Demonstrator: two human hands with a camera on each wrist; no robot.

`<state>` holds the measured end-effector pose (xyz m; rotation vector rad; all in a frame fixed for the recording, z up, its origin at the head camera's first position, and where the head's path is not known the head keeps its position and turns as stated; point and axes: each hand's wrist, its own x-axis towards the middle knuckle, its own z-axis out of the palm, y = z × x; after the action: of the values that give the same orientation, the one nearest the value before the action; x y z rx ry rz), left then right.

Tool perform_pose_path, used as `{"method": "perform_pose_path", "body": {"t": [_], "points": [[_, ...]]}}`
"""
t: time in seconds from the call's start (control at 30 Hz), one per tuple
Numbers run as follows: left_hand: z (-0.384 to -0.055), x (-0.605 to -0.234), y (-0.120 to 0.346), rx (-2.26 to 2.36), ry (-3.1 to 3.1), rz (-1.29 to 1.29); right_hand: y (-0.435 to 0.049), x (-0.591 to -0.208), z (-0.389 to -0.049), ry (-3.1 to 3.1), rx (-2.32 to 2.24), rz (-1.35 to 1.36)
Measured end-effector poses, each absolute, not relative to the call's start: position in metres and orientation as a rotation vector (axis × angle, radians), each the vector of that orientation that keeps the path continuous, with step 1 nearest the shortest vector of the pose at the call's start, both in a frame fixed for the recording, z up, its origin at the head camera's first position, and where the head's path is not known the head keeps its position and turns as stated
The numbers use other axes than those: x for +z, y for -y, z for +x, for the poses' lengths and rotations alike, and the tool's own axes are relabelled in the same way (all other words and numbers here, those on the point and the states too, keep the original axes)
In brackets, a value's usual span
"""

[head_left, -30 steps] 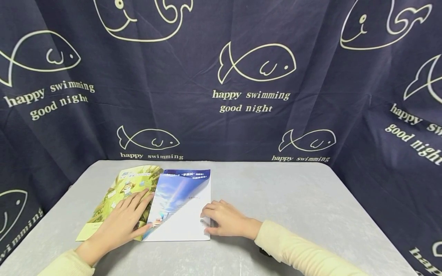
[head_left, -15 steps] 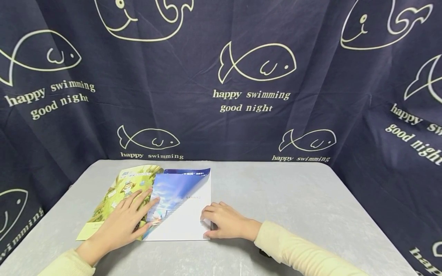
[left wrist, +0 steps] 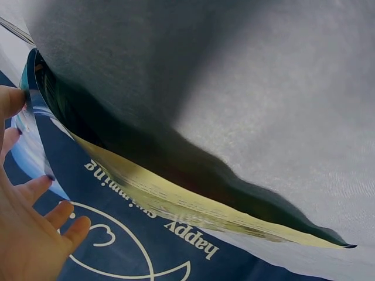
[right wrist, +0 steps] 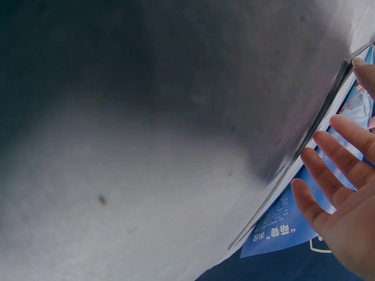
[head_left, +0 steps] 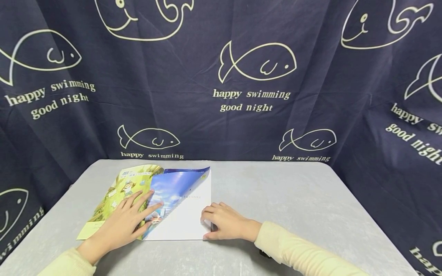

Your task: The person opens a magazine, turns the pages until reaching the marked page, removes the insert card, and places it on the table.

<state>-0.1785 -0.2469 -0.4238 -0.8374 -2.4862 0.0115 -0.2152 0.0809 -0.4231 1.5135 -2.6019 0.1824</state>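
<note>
A glossy blue paper leaf with a sky picture stands curled at lower centre of the frame, its free edge slanting from upper right to lower left. It belongs to a thick paper booklet with a plain white page, spread across the lower left on the pale grey table. The left hand is nearer: the leaf lies just right of its palm, and its spread, nearly straight fingers reach over the green illustrated cover onto the leaf (firm pressure or light touch, I cannot tell). The right hand rests at the booklet's right edge, fingers loosely bent, thumb by the lower corner, the slanting edge lying up and left of it. A navy fish-print curtain fills the upper frame.
</note>
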Motion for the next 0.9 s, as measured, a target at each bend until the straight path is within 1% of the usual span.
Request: {"method": "perform_pose_path", "body": {"t": [0.63, 0.9], "points": [[-0.1752, -0.4284, 0.2476, 0.004, 2.573, -0.813, -0.0794, -0.4211, -0.2133, 2.635, 0.138, 1.501], [-0.1782, -0.429, 0.2483, -0.008, 2.517, -0.853, -0.0774, -0.4198, -0.2124, 2.635, 0.115, 1.505]]}}
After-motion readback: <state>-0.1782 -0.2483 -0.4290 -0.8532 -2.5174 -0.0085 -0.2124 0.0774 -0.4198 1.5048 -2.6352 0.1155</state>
